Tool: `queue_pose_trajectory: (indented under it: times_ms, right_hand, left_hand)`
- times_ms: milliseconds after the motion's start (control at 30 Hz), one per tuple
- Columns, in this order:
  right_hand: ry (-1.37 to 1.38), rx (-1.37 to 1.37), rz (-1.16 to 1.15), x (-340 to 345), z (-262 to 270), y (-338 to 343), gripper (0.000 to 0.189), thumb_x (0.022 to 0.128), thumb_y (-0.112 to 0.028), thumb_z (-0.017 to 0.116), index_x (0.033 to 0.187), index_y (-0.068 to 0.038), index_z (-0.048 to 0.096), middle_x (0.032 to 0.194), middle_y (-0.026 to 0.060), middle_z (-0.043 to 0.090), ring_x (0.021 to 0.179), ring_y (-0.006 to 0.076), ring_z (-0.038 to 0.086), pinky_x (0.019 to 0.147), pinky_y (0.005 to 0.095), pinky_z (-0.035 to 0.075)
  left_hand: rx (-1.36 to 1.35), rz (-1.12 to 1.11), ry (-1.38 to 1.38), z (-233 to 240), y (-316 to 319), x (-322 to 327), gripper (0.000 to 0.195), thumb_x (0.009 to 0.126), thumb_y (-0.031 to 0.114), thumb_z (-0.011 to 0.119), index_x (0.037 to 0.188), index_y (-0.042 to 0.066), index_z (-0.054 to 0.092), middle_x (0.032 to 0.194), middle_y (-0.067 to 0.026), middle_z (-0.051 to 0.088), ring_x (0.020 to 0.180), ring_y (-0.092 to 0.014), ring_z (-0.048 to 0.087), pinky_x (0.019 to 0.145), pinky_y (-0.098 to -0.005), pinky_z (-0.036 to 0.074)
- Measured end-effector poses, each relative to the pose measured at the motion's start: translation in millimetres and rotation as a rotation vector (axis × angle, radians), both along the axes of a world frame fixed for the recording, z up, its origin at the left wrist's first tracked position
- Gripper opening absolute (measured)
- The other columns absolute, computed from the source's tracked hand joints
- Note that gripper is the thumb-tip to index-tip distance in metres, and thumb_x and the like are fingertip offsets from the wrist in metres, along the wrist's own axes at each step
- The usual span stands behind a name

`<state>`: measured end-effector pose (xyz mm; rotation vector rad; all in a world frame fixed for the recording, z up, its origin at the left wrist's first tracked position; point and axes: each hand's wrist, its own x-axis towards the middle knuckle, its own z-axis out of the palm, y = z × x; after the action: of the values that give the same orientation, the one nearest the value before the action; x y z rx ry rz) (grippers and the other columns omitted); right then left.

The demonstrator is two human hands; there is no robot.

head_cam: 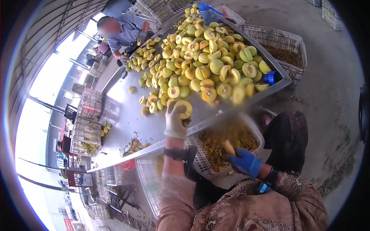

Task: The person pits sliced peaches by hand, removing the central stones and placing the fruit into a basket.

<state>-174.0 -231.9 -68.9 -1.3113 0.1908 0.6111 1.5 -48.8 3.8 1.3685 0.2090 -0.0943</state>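
My left hand point(175, 122), in a white glove, grips a yellow-green fruit, probably a peach point(186, 109), over the near edge of a metal-topped table point(121, 127). In a blue glove, my right hand point(245, 162) holds a tool by its pale wooden-looking handle point(229, 147); the tool's working end is blurred or hidden. Below that hand is a white plastic crate point(258, 132) full of yellow-brown peelings or scraps point(212, 144). A large heap of halved fruit point(199, 60), some showing stones, covers the table's far part.
Across the table a gloved person point(127, 33) handles fruit. A blue jug point(206, 14) stands at the far edge, and a blue cap point(269, 78) lies by the right corner. Scraps point(137, 145) lie at the near left. Plastic crates point(86, 130) flank the left; another crate point(303, 55) stands right.
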Motion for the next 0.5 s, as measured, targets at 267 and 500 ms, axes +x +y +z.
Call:
queue_pose_trajectory:
  times_ms: [267, 500]
  right_hand:
    - [-0.013, 0.241, 0.001, -4.1, 36.1, 16.9, 0.024, 0.091, -0.023, 0.059, 0.103, -0.003, 0.052, 0.064, -0.0016, 0.052, 0.047, 0.0043, 0.045, 0.040, 0.0214, 0.036]
    - [0.003, 0.327, 0.034, -14.1, 37.1, 28.1, 0.025, 0.090, -0.023, 0.060, 0.103, -0.002, 0.054, 0.065, -0.0012, 0.054, 0.048, 0.0043, 0.046, 0.041, 0.0213, 0.037]
  left_hand:
    - [-0.060, 0.131, -0.054, -22.7, -13.2, -85.5, 0.017, 0.091, 0.023, 0.050, 0.100, 0.011, 0.057, 0.085, -0.0012, 0.052, 0.074, -0.010, 0.056, 0.054, -0.0207, 0.047]
    - [0.274, 0.122, -0.277, -36.2, -9.6, -120.1, 0.018, 0.095, 0.018, 0.045, 0.096, 0.004, 0.056, 0.094, -0.0033, 0.050, 0.082, -0.013, 0.051, 0.069, -0.0237, 0.046]
